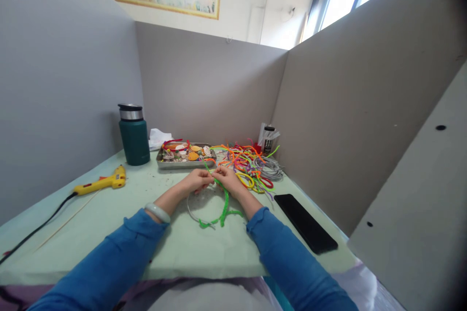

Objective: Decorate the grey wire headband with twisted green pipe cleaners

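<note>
Grey partitions (211, 77) are walling in three sides of a pale green table (175, 257); its near edge is running before the person, and cloth is stretching between the left forearm and the yellow glue gun's side. A tangle of fuzzy, bright stems (248, 155) is crowding the far right, beside a shiny metal tray (186, 165). A flat black phone (306, 223) is lying near the right edge. Between the forearms a thin wire ring (192, 215) is curving—the left hand (197, 181) and right hand (228, 181) are meeting at its far side, fingertips pinching a fluffy green stem (225, 203).
</note>
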